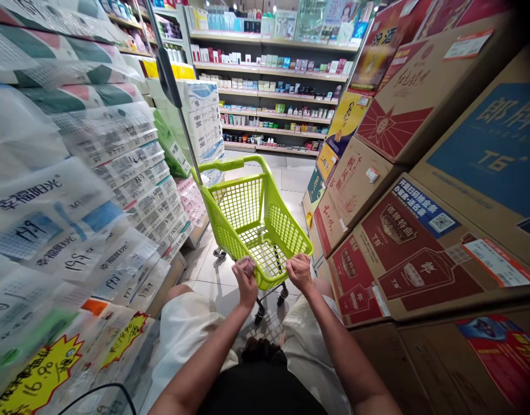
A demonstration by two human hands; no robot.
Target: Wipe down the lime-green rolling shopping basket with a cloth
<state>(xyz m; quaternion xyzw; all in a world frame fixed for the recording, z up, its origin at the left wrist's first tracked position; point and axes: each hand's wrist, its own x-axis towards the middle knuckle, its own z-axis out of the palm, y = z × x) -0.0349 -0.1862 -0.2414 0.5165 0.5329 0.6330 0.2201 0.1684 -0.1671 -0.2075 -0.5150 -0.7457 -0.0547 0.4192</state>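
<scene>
A lime-green plastic shopping cart [286, 227] with a latticed basket stands in front of me on the tiled floor. My left hand [246, 280] is closed round the near left corner of its rim. On the near right corner, my right hand [299, 271] grips the rim too, its fingers curled over the edge. Nothing lies in the basket. A thin metal pole [184, 124] with a dark grey grip rises from the cart's far left side, where the green handle bar [224, 164] also is.
Wrapped tissue packs [126, 155] with handwritten price tags are piled along the left. Stacked cardboard liquor boxes [412, 242] wall in the right side. Across the far end, shelves [269, 92] hold many small boxes and jars. Pale tiled floor [290, 178] runs between the stacks.
</scene>
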